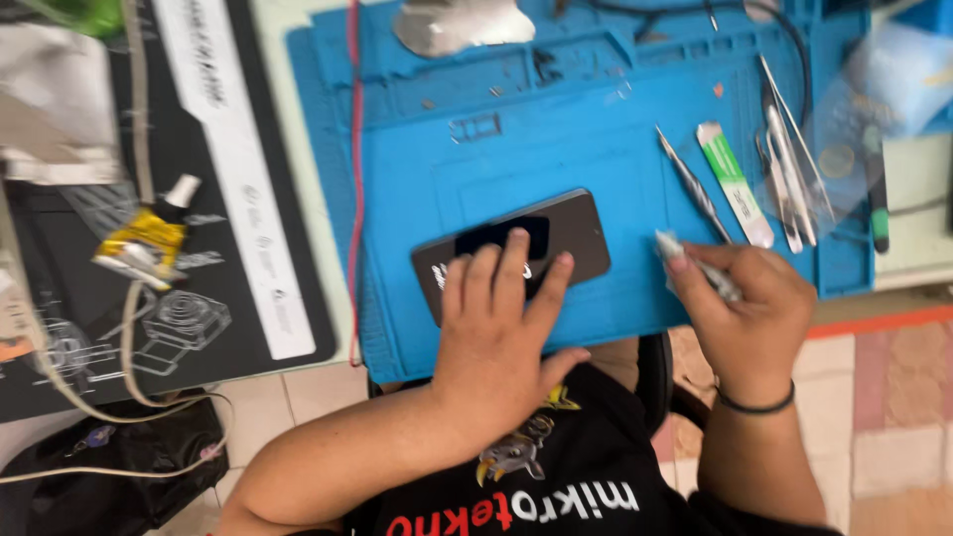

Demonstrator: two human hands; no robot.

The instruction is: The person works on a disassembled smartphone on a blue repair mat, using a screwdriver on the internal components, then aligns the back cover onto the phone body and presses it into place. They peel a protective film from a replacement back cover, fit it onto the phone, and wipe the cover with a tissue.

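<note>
Smartphone (pixel 556 233) lies dark and flat on the near part of the blue silicone repair mat (pixel 596 139), tilted so its right end sits a bit farther away. Far left: black printed mat (pixel 228 199) with line drawings, a small bottle with yellow label and white nozzle (pixel 149 238) lying on it, pale cables (pixel 134 89) trailing across toward the near edge. Red wire (pixel 354 179) runs along the blue mat's left border. Left hand (pixel 501 328) rests on the phone's near left part, fingers (pixel 514 263) spread and flat on the glass, pressing down, not pinching anything. Shiny metal plate (pixel 457 25) at the mat's far edge. Right of the phone: slim metal pry tool (pixel 693 184), then a white-and-green flat tool (pixel 735 184), then tweezers (pixel 789 169) lying side by side on the mat. Right hand (pixel 745 308) sits just beside the phone's right end, fingers closed on a whitish crumpled wad (pixel 695 263), possibly a wipe; cannot tell exactly. Black band (pixel 756 404) on that wrist. Clear plastic bag (pixel 874 109) at far right.
</note>
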